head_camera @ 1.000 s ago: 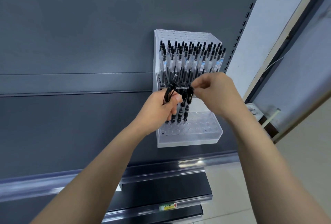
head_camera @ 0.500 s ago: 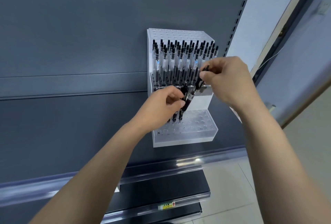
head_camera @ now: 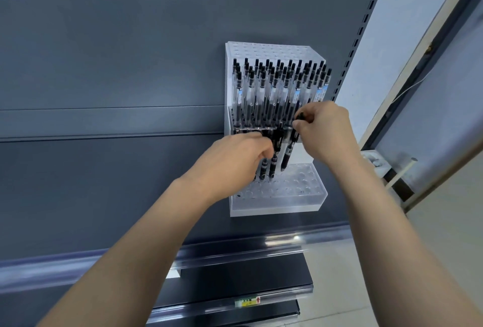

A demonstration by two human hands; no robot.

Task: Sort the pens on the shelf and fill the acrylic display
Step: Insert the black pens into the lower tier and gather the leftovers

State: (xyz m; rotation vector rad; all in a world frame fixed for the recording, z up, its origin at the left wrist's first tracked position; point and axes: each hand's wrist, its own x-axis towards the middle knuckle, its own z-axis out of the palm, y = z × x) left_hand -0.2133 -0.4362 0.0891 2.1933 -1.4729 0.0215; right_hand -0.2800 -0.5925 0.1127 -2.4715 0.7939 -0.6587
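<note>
Pen (head_camera: 287,155) near upright, tip down over acrylic display (head_camera: 277,206), pinched by right hand (head_camera: 326,133), left hand (head_camera: 235,159) gripping pen bundle (head_camera: 271,166)

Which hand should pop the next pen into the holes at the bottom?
The right hand, probably. It pinches one pen, tip down, just above the lower tray of holes. The left hand is busy holding the bunch.

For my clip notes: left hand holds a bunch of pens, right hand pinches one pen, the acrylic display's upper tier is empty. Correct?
No: the head view shows the upper tier of the acrylic display packed with standing pens. The left hand does hold a bunch of pens, and the right hand pinches one pen.
</note>
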